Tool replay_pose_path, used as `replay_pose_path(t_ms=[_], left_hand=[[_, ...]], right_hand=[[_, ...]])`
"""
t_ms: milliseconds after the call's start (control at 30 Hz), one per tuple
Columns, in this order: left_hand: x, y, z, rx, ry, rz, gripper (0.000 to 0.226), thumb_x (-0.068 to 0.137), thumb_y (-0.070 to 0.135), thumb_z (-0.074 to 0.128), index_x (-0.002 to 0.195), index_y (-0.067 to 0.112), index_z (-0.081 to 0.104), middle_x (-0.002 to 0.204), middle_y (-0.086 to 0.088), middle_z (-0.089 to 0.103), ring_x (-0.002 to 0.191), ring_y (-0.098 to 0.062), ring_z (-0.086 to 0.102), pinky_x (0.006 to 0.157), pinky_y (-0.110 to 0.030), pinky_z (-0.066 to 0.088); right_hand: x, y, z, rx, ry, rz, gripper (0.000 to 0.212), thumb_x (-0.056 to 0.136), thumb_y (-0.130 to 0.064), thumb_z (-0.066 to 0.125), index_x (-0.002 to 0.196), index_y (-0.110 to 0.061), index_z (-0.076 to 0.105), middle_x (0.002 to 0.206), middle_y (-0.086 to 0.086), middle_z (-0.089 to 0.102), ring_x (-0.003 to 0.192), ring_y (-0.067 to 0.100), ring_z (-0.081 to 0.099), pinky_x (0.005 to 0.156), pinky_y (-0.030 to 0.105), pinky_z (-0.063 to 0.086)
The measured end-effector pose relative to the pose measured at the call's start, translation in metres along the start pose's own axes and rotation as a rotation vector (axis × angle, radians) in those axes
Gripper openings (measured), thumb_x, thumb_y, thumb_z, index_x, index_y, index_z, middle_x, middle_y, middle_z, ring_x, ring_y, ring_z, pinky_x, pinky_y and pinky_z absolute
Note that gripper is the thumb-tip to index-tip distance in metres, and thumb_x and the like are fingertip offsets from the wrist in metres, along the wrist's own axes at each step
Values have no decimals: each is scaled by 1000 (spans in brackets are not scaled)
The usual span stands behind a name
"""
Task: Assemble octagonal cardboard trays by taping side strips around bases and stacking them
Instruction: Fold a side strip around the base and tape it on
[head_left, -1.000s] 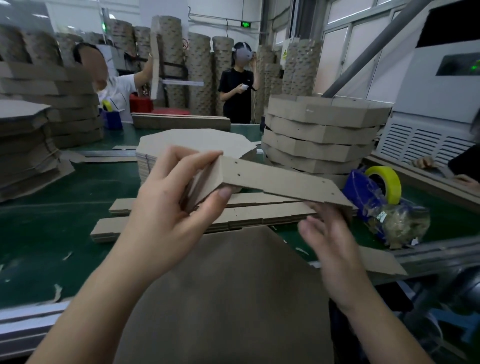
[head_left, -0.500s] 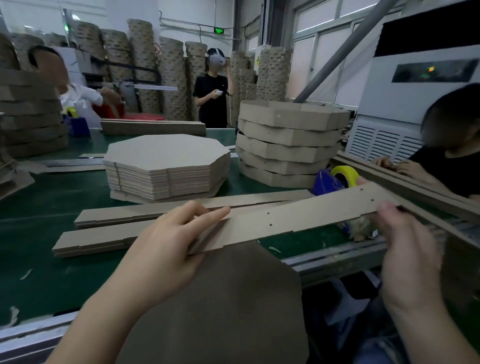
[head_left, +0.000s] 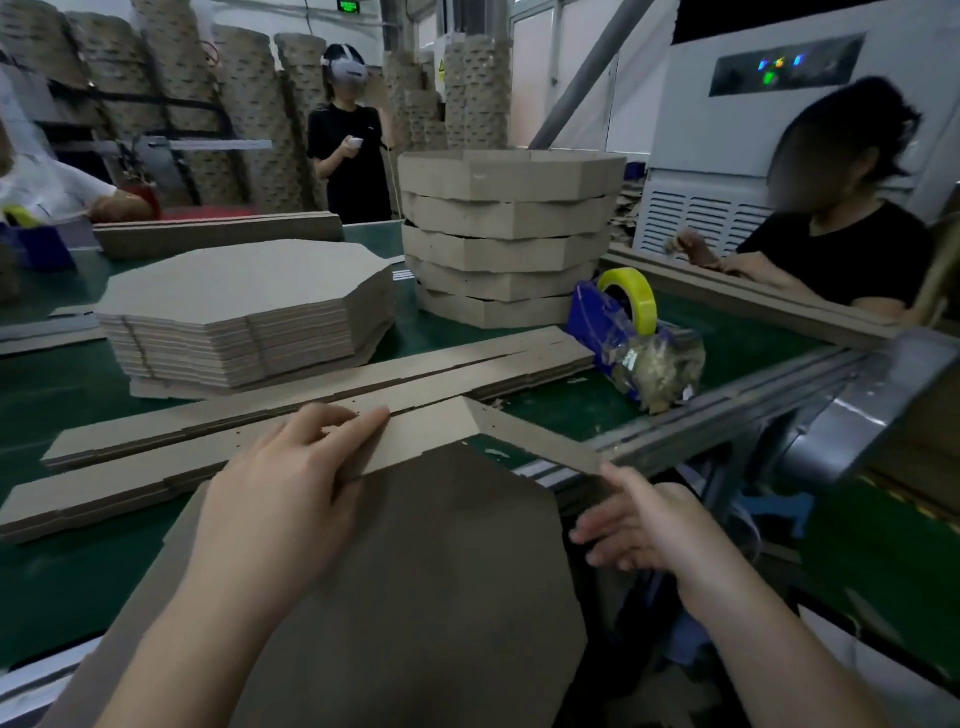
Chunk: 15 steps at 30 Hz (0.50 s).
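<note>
The side strip (head_left: 431, 436) stood along the far edge of the octagonal base (head_left: 441, 571), creased at the base's corner and angling down to the right. The left hand (head_left: 280, 499) pressed it with straight fingers; its thumb was hidden. The right hand (head_left: 639, 525) was spread loosely near the strip's right end, contact unclear. Beyond, on the green tabletop (head_left: 52, 374), lay loose strips (head_left: 415, 374), a stack of flat bases (head_left: 249, 291), finished trays (head_left: 509, 234) and a tape dispenser (head_left: 613, 306).

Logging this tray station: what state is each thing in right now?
base, lying flat
side strip, bent round base corner, no tape seen
left hand, fingers flat on side strip
right hand, open, blurred, beside strip end
tape dispenser, idle, roll loaded
finished trays, stacked
</note>
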<state>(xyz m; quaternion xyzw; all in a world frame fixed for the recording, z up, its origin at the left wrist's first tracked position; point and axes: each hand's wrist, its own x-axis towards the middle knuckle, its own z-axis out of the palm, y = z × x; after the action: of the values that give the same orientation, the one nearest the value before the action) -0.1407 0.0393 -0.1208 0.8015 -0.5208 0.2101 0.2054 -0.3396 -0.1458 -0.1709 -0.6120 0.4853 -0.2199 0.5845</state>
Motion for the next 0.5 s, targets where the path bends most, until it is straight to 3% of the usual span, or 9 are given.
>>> replay_pose_path(t_ms=[33,100,167,233,267,333,433,500], left_hand=[[1,2,2,20,4,10,55,68,10,81,119,26,68,105,0,69,82,-31,67,54,-29,39],[2,6,5,58,7,44,54,64,13,85,115,26,70,98,2,70,76,-29,68,53,-26,32],[2,10,8,69,4,69,54,62,14,86,113,27,71,96,2,69,75,-29,67,53,-28,35],[1,14,12,78,11,86,56,61,13,85,114,25,71,97,-1,68,77,-31,66,55,-33,43],[1,16,13,84,21,102,55,62,14,85,115,23,71,96,-3,68,77,-33,65,56,-36,46],[-1,20,12,83,64,133,47,68,20,81,114,21,71,95,-4,69,76,-33,66,57,-39,49],[-5,15,5,-3,82,150,43,72,26,72,114,23,71,101,2,69,79,-28,67,58,-36,50],[-10,2,2,-106,48,122,49,72,26,70,120,30,66,112,10,66,90,-21,66,68,-36,52]], right_hand=[[-1,1,-1,-160,75,-55,63,96,-48,47,53,-8,70,60,7,71,50,20,65,57,30,50],[-3,1,1,-369,303,-313,62,88,-57,49,52,-9,63,52,4,63,52,20,61,62,39,52],[-11,-7,11,-314,373,-738,48,85,-60,49,75,-16,64,76,-2,63,75,10,59,71,35,50],[-16,-20,27,-403,180,-1017,46,85,-64,48,114,-30,59,114,-10,53,110,4,48,95,24,38],[-16,-26,34,-499,67,-1066,52,86,-68,45,128,-38,50,126,-14,46,121,3,40,102,26,31],[-14,-36,45,-646,-81,-1087,57,87,-69,41,138,-44,40,132,-18,42,126,2,35,107,34,28],[-5,-38,52,-582,-182,-1075,54,85,-65,49,132,-38,54,118,-17,49,116,6,43,97,40,44],[0,-36,53,-526,-211,-1053,53,81,-67,54,126,-40,59,115,-18,46,116,5,42,96,38,45]])
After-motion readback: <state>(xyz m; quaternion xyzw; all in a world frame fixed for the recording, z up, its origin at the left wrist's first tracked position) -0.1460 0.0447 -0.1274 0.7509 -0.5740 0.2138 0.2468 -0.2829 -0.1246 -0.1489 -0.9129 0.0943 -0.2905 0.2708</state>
